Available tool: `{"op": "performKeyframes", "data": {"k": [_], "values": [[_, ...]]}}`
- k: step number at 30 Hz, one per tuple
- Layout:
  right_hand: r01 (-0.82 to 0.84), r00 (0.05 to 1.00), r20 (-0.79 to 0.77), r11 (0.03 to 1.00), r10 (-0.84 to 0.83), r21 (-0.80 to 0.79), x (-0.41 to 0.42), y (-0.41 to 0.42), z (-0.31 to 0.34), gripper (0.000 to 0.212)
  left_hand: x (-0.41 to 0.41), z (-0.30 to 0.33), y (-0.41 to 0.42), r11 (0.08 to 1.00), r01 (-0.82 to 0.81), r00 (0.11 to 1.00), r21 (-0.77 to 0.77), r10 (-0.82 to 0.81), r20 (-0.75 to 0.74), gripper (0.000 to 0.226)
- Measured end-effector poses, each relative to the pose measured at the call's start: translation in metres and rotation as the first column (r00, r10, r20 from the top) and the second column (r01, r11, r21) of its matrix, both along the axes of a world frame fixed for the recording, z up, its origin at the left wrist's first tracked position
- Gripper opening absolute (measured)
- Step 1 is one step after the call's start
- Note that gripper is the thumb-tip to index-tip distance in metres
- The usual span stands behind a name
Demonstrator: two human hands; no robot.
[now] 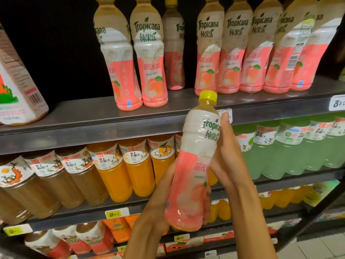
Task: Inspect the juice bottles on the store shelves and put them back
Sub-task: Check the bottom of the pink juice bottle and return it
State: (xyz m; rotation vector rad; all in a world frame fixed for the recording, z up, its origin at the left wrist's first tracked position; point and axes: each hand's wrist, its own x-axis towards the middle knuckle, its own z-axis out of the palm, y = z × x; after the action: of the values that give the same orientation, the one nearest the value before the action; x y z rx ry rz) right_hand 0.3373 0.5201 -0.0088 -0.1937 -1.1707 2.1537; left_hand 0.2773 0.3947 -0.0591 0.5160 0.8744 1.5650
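A peach juice bottle point(194, 161) with a yellow cap and a pink and white Tropicana label is held upright in front of the shelves. My left hand point(158, 208) grips its lower part from the left, fingers wrapped behind the base. My right hand point(225, 156) holds its upper body from the right, thumb pointing up beside the label. On the top shelf point(112, 118) stand several matching peach bottles point(149, 58), with a gap in the front row just behind the held bottle's cap.
A large white carton point(16, 86) stands at the top shelf's left end. The middle shelf holds brownish, orange point(130, 165) and pale green point(291, 146) juice bottles. Lower shelves carry orange packs and yellow price tags point(116, 214). Tiled floor shows at bottom right.
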Motion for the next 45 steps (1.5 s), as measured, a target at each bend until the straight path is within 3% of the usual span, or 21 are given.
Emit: {"op": "performKeyframes", "data": {"k": [3, 7, 10, 12, 14, 18, 23, 26, 29, 32, 34, 38, 40, 43, 45], "values": [[-0.079, 0.997, -0.007, 0.997, 0.079, -0.018, -0.002, -0.001, -0.003, 0.058, -0.004, -0.002, -0.002, 0.998, 0.059, 0.998, -0.011, -0.059, -0.024, 0.056], [0.001, 1.0, 0.021, 1.0, -0.001, 0.003, 0.002, 0.0, -0.005, 0.058, -0.002, -0.004, 0.001, 0.977, -0.158, 0.938, -0.141, 0.104, -0.331, 0.059], [0.091, 0.994, 0.049, 0.987, -0.099, 0.133, 0.007, 0.001, 0.0, 0.057, 0.001, 0.007, 0.002, 0.967, -0.237, 0.844, -0.095, 0.156, -0.513, 0.056], [0.104, 0.994, 0.006, 0.979, -0.107, 0.173, 0.01, 0.001, 0.004, 0.046, 0.004, 0.011, 0.006, 0.97, -0.234, 0.809, -0.07, 0.154, -0.567, 0.067], [0.093, 0.996, -0.017, 0.98, -0.092, 0.177, 0.012, 0.001, 0.007, 0.044, 0.008, 0.013, 0.012, 0.96, -0.278, 0.772, -0.028, 0.205, -0.601, 0.061], [0.048, 0.999, -0.004, 0.967, -0.048, 0.251, 0.015, 0.001, 0.011, 0.049, 0.011, 0.011, 0.013, 0.939, -0.343, 0.8, -0.004, 0.29, -0.525, 0.062], [0.004, 1.0, 0.027, 0.954, -0.013, 0.299, 0.016, 0.008, 0.018, 0.055, 0.01, 0.007, 0.003, 0.993, -0.108, 0.968, 0.045, 0.115, -0.225, 0.071], [-0.098, 0.995, 0.009, 0.975, 0.098, 0.199, 0.012, 0.006, 0.018, 0.057, 0.01, 0.004, 0.001, 0.998, -0.046, 0.964, 0.038, 0.054, -0.259, 0.082], [-0.038, 0.999, -0.026, 0.987, 0.043, 0.155, 0.01, 0.004, 0.016, 0.045, 0.012, 0.004, 0.004, 0.99, -0.14, 0.909, -0.02, 0.12, -0.4, 0.081], [0.092, 0.996, -0.026, 0.98, -0.088, 0.179, 0.013, 0.003, 0.015, 0.036, 0.01, 0.005, 0.004, 0.959, -0.28, 0.788, -0.035, 0.209, -0.58, 0.066], [0.178, 0.984, -0.024, 0.96, -0.176, 0.215, 0.013, 0.001, 0.014, 0.042, 0.009, 0.01, 0.002, 0.953, -0.304, 0.723, -0.014, 0.221, -0.654, 0.059], [0.191, 0.982, -0.03, 0.968, -0.189, 0.164, 0.012, -0.003, 0.016, 0.054, 0.009, 0.011, 0.004, 0.939, -0.343, 0.618, -0.005, 0.221, -0.754, 0.076], [0.12, 0.992, -0.042, 0.986, -0.116, 0.118, 0.012, -0.004, 0.019, 0.059, 0.007, 0.012, 0.003, 0.942, -0.336, 0.66, -0.002, 0.234, -0.714, 0.076], [-0.007, 0.995, -0.099, 0.998, 0.012, 0.059, 0.009, -0.002, 0.022, 0.065, 0.007, 0.016, -0.002, 0.97, -0.243, 0.832, 0.026, 0.222, -0.509, 0.06], [-0.066, 0.994, -0.08, 0.997, 0.07, 0.043, 0.005, 0.001, 0.024, 0.067, 0.008, 0.016, -0.003, 0.982, -0.189, 0.906, 0.02, 0.182, -0.382, 0.06]]}}
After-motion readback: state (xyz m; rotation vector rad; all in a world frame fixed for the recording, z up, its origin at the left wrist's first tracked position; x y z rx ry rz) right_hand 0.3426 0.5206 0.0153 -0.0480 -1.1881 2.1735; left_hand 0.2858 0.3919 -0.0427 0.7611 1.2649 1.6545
